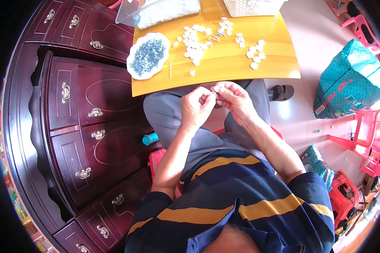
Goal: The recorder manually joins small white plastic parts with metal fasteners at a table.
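White piece (216, 89) — long axis unclear

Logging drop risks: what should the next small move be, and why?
Probably move the small white piece forward over the table: the left hand and right hand meet at it just short of the near edge, with floor showing between the legs below, so a slip could lose it there.

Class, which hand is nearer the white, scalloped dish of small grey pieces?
Left: the left hand is below and right of the white dish in view; the right hand lies farther right.
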A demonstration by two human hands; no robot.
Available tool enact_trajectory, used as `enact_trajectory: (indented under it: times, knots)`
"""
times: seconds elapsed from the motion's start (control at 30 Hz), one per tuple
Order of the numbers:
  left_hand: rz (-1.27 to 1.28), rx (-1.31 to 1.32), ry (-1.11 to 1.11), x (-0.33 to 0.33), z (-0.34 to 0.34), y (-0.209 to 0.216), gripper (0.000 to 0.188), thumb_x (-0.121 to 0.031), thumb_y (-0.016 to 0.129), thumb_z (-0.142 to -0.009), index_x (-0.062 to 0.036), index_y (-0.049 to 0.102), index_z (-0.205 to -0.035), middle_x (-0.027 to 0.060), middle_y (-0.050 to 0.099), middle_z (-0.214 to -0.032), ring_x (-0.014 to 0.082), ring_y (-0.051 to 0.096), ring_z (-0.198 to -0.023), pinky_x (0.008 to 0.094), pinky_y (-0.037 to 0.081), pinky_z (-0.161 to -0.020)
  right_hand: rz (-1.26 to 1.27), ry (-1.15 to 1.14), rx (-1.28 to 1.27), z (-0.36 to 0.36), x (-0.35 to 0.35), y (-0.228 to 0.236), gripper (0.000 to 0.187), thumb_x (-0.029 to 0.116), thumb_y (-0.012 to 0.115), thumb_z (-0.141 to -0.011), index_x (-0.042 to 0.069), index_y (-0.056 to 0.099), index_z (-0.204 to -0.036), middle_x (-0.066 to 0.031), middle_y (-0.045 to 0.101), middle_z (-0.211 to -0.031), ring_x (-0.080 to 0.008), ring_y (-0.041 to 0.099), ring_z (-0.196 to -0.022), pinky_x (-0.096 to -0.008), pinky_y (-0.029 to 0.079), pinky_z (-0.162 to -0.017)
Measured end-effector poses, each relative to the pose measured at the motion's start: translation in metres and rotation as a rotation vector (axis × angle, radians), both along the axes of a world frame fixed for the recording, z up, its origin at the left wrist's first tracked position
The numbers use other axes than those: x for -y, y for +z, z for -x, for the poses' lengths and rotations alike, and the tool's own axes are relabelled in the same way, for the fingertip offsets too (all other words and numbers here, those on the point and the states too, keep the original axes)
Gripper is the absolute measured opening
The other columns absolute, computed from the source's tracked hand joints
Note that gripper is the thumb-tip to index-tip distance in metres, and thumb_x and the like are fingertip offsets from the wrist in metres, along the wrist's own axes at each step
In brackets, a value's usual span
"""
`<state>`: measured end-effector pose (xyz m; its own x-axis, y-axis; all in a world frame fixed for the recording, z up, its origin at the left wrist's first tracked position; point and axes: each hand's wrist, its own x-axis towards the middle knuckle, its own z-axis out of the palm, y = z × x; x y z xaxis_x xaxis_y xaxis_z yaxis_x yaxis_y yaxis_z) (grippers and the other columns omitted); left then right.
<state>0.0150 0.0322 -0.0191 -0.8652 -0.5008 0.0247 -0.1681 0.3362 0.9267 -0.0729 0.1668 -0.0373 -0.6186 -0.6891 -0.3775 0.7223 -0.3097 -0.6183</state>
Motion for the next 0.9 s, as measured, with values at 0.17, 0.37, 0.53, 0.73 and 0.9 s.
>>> enact_trajectory:
  times: [0.17,0.37,0.53,0.73,0.9]
  knots:
    - [-0.048,-0.020,0.011,-0.0008,-0.0002,-0.0004,0.008,-0.006,0.069,-0.089,-0.0012,0.067,-0.083,0.0019,0.065,-0.064,0.0046,0.059,-0.058,0.0232,0.048,-0.054,-0.020,0.005,-0.087,-0.0001,-0.0019,-0.0050,0.012,0.016,0.064,-0.099,0.007,0.069,-0.105,-0.0003,0.070,-0.095,-0.0064,0.062,-0.079,-0.0219,0.052,-0.074]
    - [-0.061,-0.038,0.016,-0.0020,-0.0007,0.0008,0.008,-0.005,0.069,-0.090,-0.0009,0.067,-0.083,0.0014,0.066,-0.065,0.0042,0.060,-0.059,0.0225,0.048,-0.054,-0.050,-0.006,-0.193,-0.0030,-0.0027,-0.0070,0.015,0.013,0.065,-0.099,0.004,0.070,-0.109,-0.0010,0.071,-0.095,-0.0068,0.064,-0.081,-0.0230,0.053,-0.079]
    - [-0.087,0.021,-0.025,-0.0007,-0.0019,0.0018,0.008,-0.001,0.064,-0.094,0.0021,0.065,-0.086,0.0016,0.068,-0.076,0.0039,0.061,-0.068,0.0204,0.049,-0.060,-0.034,-0.014,-0.202,-0.0051,-0.0023,-0.0051,0.019,0.010,0.064,-0.098,0.001,0.069,-0.114,-0.0033,0.072,-0.097,-0.0075,0.064,-0.082,-0.0236,0.053,-0.079]
    - [-0.097,-0.004,-0.020,-0.0031,-0.0008,0.0051,0.009,-0.002,0.064,-0.094,0.0022,0.065,-0.086,0.0014,0.068,-0.076,0.0040,0.062,-0.067,0.0202,0.049,-0.059,-0.008,-0.029,-0.188,-0.0053,-0.0019,-0.0058,0.016,0.011,0.065,-0.098,0.003,0.066,-0.112,-0.0031,0.071,-0.095,-0.0078,0.065,-0.082,-0.0238,0.053,-0.076]
    - [-0.115,-0.005,-0.010,-0.0048,0.0004,0.0088,0.010,-0.003,0.065,-0.094,0.0017,0.065,-0.086,0.0007,0.067,-0.076,0.0032,0.061,-0.068,0.0198,0.047,-0.058,-0.025,-0.049,-0.198,-0.0056,-0.0014,-0.0050,0.011,0.011,0.065,-0.098,0.004,0.068,-0.106,-0.0025,0.071,-0.092,-0.0073,0.065,-0.080,-0.0232,0.053,-0.075]
